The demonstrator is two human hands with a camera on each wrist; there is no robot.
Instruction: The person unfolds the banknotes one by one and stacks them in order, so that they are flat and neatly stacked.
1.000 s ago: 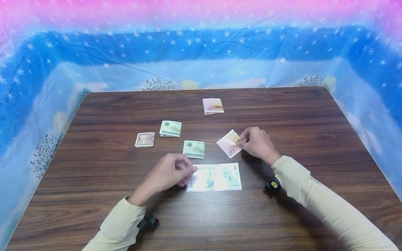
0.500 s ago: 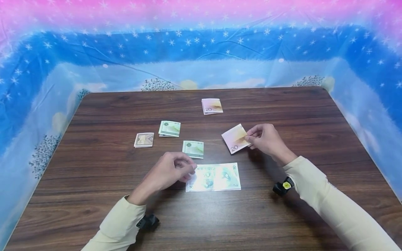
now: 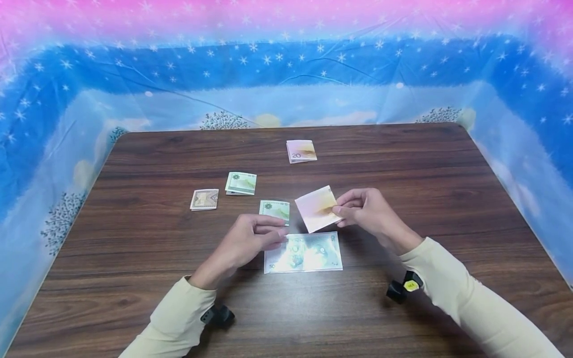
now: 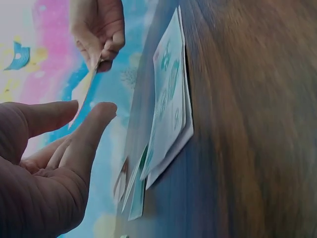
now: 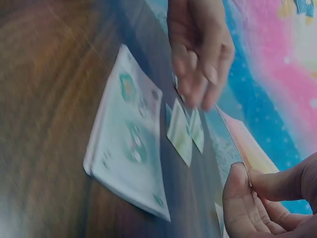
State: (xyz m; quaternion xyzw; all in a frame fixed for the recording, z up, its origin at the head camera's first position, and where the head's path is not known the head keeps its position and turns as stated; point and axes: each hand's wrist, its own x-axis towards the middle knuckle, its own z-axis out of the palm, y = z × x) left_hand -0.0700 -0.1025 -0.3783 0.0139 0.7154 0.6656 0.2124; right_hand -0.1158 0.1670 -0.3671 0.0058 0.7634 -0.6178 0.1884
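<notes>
My right hand (image 3: 370, 213) pinches a folded pink-and-yellow banknote (image 3: 313, 209) by its right edge, above the table. The thumb lies on one face of it in the right wrist view. My left hand (image 3: 241, 243) hovers over the left end of a pale green 50 banknote (image 3: 318, 252) lying unfolded, with another sheet visible under it in the left wrist view. Nothing sits between the left thumb and fingers, which are apart and face the pink note's near edge. A folded green banknote (image 3: 274, 209) lies just beyond, partly covered by the left fingers.
Another folded green banknote (image 3: 241, 183) and a folded brownish banknote (image 3: 204, 199) lie to the left. Farther back is a folded pink 20 banknote (image 3: 301, 151). The brown wooden table (image 3: 403, 154) is bordered by a snowflake-patterned cloth (image 3: 286, 59).
My right hand first drew the pink banknote right, then brought it back left toward the left hand. My left hand has lifted off the 50 banknote and its fingers have straightened.
</notes>
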